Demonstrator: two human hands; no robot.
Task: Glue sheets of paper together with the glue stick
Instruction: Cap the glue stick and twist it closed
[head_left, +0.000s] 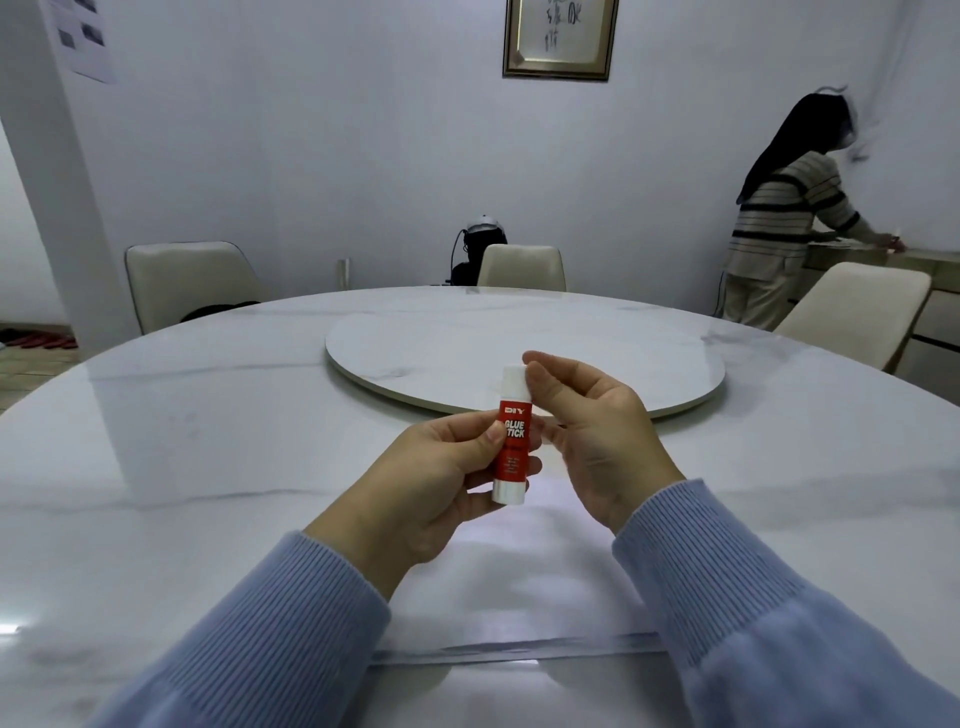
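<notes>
The left hand (441, 467) holds a glue stick (513, 434) upright above the table, with the thumb across the red label and the fingers curled round the lower part of the tube from behind. The glue stick has a white cap at the top, a red label with white lettering in the middle and a white base at the bottom. The right hand (592, 431) is raised just beside it, its fingers loosely bent, with the fingertips at the white cap; whether they actually pinch the cap or only touch it cannot be told. Both arms wear light blue ribbed sleeves (753, 613). Below the hands, white sheets of paper (498, 587) lie flat on the white marble table (182, 441), near the edge closest to the person, with their near edge showing as a thin grey line between the two sleeves. A round turntable (467, 338) of the same marble sits in the middle of the table, beyond the hands. Cream chairs (187, 280) stand around the far side. A framed picture (561, 36) hangs on the white wall, and at the right another person (779, 218) in a striped top bends over a counter.
</notes>
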